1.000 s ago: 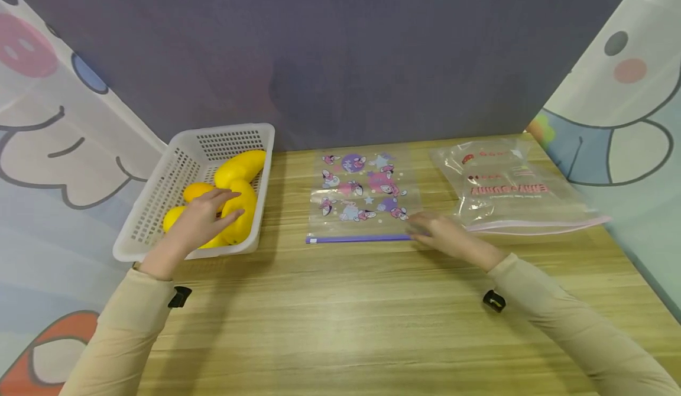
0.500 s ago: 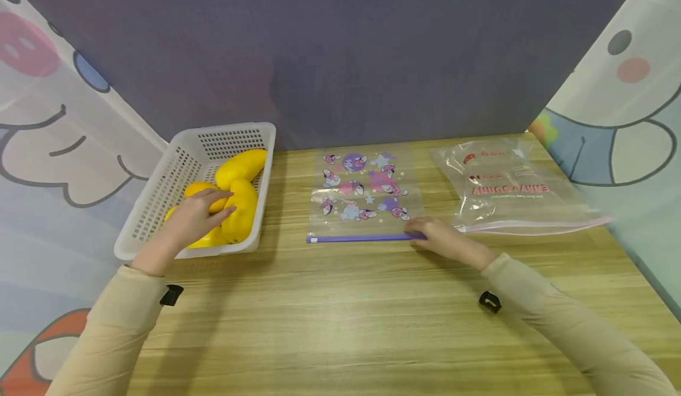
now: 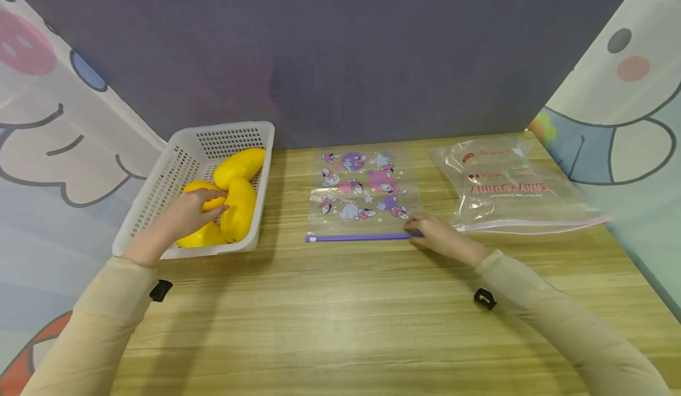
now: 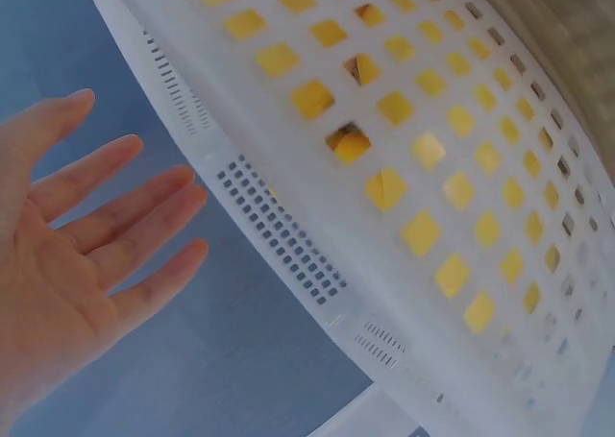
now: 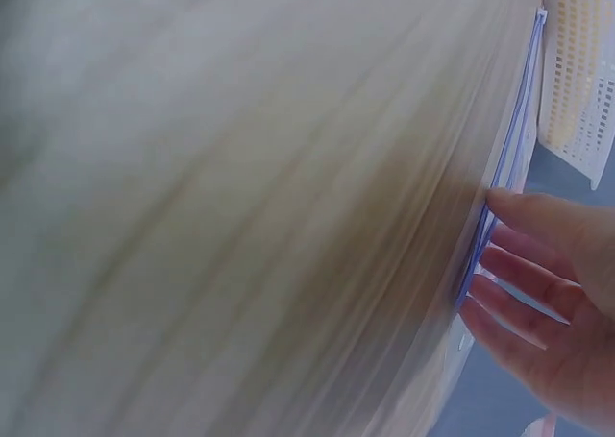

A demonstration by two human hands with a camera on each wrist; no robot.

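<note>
My left hand point(image 3: 186, 214) hovers over a white plastic basket point(image 3: 154, 195), its fingertips close to the yellow mangoes point(image 3: 239, 207) inside. In the left wrist view the left hand point(image 4: 106, 235) has its fingers spread and slightly bent, with nothing in it; the mangoes show yellow through the holes in the basket wall point(image 4: 404, 139). My right hand point(image 3: 438, 237) pinches the right end of the purple zip on a clear printed slider bag point(image 3: 367, 189) lying flat. In the right wrist view, the thumb and fingertips of the right hand point(image 5: 567, 293) are at the zip strip point(image 5: 528, 82).
A second clear zip bag point(image 3: 505, 192) with a pink zip and red print lies to the right. Behind the wooden table point(image 3: 340, 319) stands a dark grey panel point(image 3: 340, 59). Curtains with cartoon prints point(image 3: 633, 100) hang at both sides.
My left hand has drawn back slightly to the left over the basket. My right hand has come down onto the purple zip's right end. Both bags and the basket stay in place.
</note>
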